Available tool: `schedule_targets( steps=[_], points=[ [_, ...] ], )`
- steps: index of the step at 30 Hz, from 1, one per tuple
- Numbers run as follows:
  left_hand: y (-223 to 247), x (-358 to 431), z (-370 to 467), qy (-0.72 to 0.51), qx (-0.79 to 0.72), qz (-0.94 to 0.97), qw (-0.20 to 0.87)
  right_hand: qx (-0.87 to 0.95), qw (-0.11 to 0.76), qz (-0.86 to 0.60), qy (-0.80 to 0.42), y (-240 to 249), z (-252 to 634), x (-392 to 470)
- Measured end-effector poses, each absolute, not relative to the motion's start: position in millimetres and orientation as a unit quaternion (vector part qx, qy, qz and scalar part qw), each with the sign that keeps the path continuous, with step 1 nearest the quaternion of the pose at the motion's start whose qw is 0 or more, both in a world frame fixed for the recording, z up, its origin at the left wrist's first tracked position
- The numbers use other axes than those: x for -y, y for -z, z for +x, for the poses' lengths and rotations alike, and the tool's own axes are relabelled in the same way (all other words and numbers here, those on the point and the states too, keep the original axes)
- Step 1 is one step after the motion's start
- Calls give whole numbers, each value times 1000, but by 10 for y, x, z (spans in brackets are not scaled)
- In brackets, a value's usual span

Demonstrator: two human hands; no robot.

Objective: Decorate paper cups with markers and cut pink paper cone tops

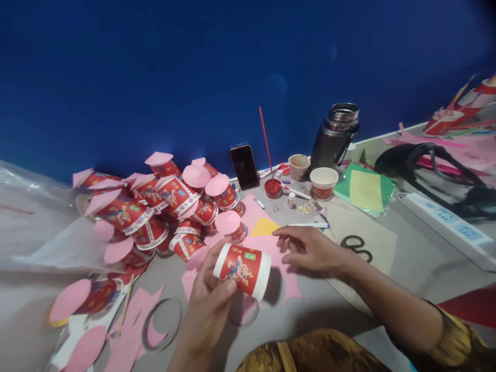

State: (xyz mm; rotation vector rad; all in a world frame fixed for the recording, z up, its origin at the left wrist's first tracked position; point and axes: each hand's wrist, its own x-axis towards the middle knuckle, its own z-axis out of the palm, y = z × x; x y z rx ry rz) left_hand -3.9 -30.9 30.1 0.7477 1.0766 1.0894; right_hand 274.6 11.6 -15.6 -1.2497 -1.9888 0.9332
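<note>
My left hand is wrapped round a red paper cup with white bands and a cartoon print, tilted on its side above the table. To its right, my right hand hovers with fingers apart over pink paper, its fingertips close to a yellow paper piece. Nothing shows between those fingers. A white pen lies just behind my right hand. Several red cups with pink paper discs are piled at the left.
Behind my hands stand a phone, a red pot, a white-rimmed cup and a dark flask. Scissors, a power strip and a black strapped object lie right. A tape ring lies front left.
</note>
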Motion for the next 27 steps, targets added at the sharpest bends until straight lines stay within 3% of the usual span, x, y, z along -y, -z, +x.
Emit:
schedule_targets(
  steps=[5,11,17,24,27],
  points=[
    [-219,130,178,-452,-408,283,741,732,456,-428,-271,245,2495,20],
    [-136,124,464,-471,-431,186,747,695,567,-439,-53,246,2512,-50],
    [-99,203,648,-422,-397,139,803,744,529,-402,71,173,2525,-34],
    [107,48,466,-459,-440,189,748,810,481,-336,2,158,2515,7],
    [138,-3,422,-465,-412,159,767,807,428,-407,-5,71,2804,-63]
  ],
)
